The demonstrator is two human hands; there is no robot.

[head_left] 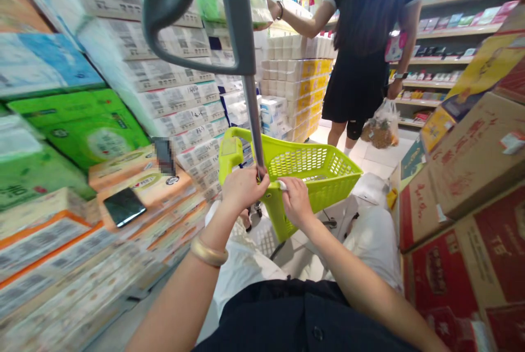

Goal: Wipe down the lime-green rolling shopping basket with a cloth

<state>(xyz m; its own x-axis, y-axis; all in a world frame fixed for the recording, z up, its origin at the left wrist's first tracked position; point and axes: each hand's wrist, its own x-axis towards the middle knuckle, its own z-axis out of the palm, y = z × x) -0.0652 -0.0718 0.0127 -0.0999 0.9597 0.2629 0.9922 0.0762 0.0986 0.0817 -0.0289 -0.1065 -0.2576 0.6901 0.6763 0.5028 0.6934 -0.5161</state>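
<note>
A lime-green wheeled shopping basket (287,221) stands in front of me, between my legs. Its metal pole (251,106) rises to a dark grey loop handle (243,29) close to the camera. My left hand (245,187), below a gold bangle (209,252), is closed around the foot of the pole. At the basket's near rim, my right hand (296,200) is closed with its fingers bent over the edge. A small white wad, like a tissue or wipe (282,185), shows at those fingertips. The inside of my right palm is hidden.
Stacked tissue packs (168,78) line the left, with a phone (123,207) lying on an orange pack. Cardboard cartons (471,166) crowd the right side. Ahead, a person in dark clothes (361,68) holds a plastic bag (382,125) and touches a green pack (213,2).
</note>
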